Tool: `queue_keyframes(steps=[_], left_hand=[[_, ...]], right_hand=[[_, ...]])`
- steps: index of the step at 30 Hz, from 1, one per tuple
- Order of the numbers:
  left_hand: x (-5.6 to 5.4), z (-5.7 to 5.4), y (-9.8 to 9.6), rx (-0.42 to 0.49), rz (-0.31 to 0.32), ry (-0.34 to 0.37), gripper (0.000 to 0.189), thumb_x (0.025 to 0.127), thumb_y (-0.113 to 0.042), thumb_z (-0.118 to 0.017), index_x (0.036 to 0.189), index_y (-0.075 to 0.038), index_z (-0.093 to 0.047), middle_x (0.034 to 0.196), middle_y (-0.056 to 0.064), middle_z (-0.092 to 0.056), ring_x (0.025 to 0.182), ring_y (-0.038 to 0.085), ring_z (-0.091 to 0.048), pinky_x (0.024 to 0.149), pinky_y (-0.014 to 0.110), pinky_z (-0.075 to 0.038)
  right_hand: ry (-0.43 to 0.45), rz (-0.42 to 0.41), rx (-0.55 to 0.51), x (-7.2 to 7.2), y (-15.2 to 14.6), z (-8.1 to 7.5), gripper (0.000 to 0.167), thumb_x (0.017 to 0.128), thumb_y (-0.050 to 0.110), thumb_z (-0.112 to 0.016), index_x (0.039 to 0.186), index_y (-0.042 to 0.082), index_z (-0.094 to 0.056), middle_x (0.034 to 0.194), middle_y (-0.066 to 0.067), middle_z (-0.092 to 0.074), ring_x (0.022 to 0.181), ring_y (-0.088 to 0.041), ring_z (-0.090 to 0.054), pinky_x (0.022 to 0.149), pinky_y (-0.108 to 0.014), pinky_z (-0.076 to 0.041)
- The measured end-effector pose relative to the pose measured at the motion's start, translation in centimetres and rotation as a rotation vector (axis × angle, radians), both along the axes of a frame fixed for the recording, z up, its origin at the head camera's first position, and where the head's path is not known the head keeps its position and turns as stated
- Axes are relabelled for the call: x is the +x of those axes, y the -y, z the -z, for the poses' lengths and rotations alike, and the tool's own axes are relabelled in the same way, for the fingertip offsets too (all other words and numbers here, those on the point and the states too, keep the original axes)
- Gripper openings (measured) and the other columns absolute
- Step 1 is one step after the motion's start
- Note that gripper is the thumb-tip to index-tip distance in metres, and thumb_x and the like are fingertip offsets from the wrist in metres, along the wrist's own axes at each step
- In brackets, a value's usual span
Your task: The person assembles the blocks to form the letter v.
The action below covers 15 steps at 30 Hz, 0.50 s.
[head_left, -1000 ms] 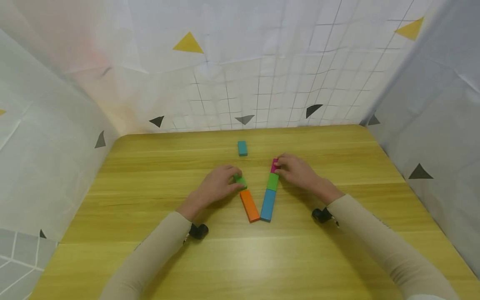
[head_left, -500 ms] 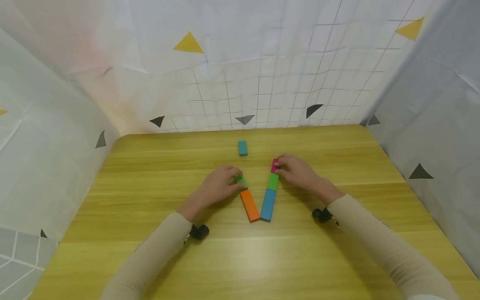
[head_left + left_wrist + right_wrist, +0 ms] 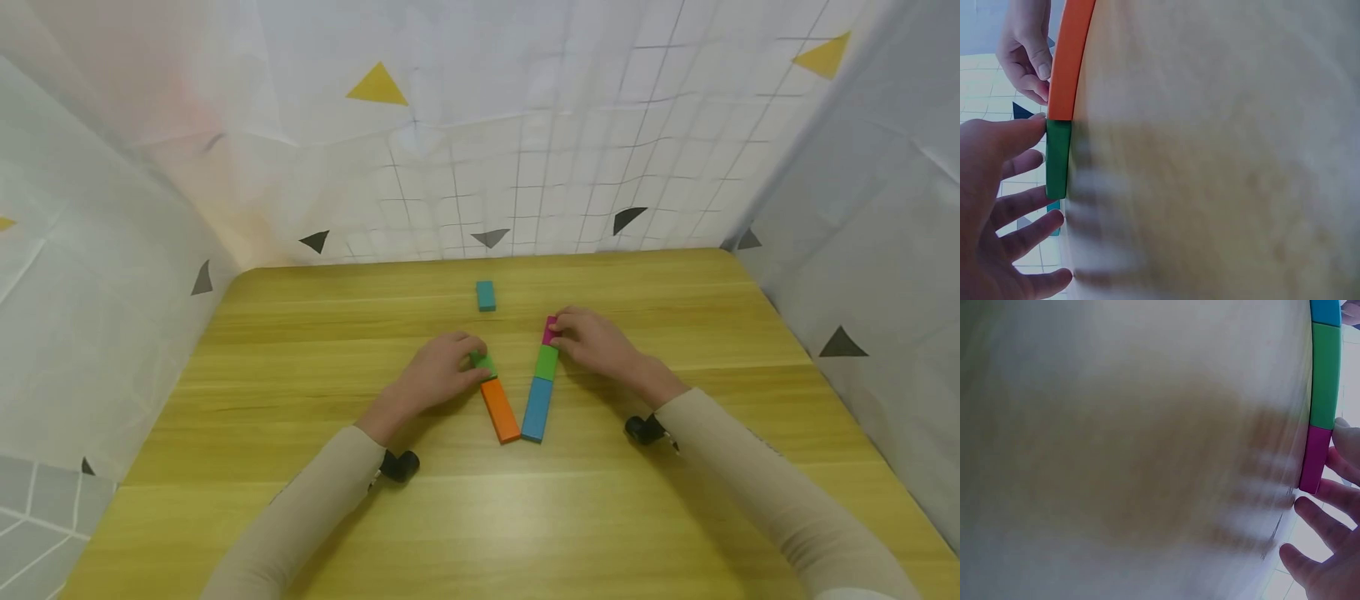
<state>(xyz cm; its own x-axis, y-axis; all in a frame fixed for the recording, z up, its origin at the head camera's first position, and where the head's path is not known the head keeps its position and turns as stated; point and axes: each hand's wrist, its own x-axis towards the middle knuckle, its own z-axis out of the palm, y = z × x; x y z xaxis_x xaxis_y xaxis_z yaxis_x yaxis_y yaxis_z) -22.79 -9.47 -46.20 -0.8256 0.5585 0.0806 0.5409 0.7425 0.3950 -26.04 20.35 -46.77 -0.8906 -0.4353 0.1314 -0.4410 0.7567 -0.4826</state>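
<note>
Two rows of blocks form a V on the table. In the left row, an orange block (image 3: 501,411) meets a green block (image 3: 484,364) end to end. My left hand (image 3: 441,367) pinches that green block (image 3: 1058,159) by its ends, thumb at the orange end and a finger at the far end. The right row has a blue block (image 3: 537,410), a second green block (image 3: 547,362) and a magenta block (image 3: 550,330). My right hand (image 3: 596,343) pinches the magenta block (image 3: 1315,459) between thumb and fingers, which hide part of it in the head view.
A teal block (image 3: 486,296) lies alone near the back of the wooden table (image 3: 480,533), beyond the V. White patterned sheets (image 3: 420,183) enclose the table's back and sides. A small black camera sits on each wrist.
The left hand and its green block have shifted very slightly to the right. My right hand and the other blocks stay in place.
</note>
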Motion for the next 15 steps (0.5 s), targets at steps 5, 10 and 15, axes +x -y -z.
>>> queue_keyframes(steps=[5,10,15], left_hand=[[-0.05,0.08,0.0,-0.01,-0.003,-0.009,0.033,0.093,-0.045,-0.067,0.115,-0.022,-0.065,0.12,-0.002,-0.066,0.107,0.017,-0.062,0.094,0.036,-0.053],[-0.02,0.03,0.05,-0.009,-0.006,0.005,0.033,0.093,-0.045,-0.067,0.115,-0.022,-0.065,0.119,-0.002,-0.066,0.105,0.017,-0.061,0.093,0.035,-0.053],[-0.01,0.06,0.05,-0.005,-0.005,0.013,0.033,0.093,-0.045,-0.067,0.116,-0.021,-0.065,0.12,-0.002,-0.065,0.104,0.016,-0.061,0.092,0.035,-0.053]], right_hand=[[0.01,0.006,0.008,-0.01,0.06,-0.04,0.021,0.095,0.019,-0.067,0.111,0.006,-0.072,0.117,-0.01,-0.067,0.101,-0.025,-0.062,0.092,-0.044,-0.054],[0.017,0.007,0.0,0.01,0.19,-0.1,0.022,0.095,0.019,-0.067,0.111,0.006,-0.072,0.117,-0.01,-0.066,0.102,-0.025,-0.062,0.092,-0.044,-0.054],[0.021,0.012,-0.006,0.12,0.23,-0.2,0.02,0.095,0.019,-0.067,0.11,0.006,-0.072,0.118,-0.01,-0.066,0.102,-0.026,-0.062,0.092,-0.044,-0.054]])
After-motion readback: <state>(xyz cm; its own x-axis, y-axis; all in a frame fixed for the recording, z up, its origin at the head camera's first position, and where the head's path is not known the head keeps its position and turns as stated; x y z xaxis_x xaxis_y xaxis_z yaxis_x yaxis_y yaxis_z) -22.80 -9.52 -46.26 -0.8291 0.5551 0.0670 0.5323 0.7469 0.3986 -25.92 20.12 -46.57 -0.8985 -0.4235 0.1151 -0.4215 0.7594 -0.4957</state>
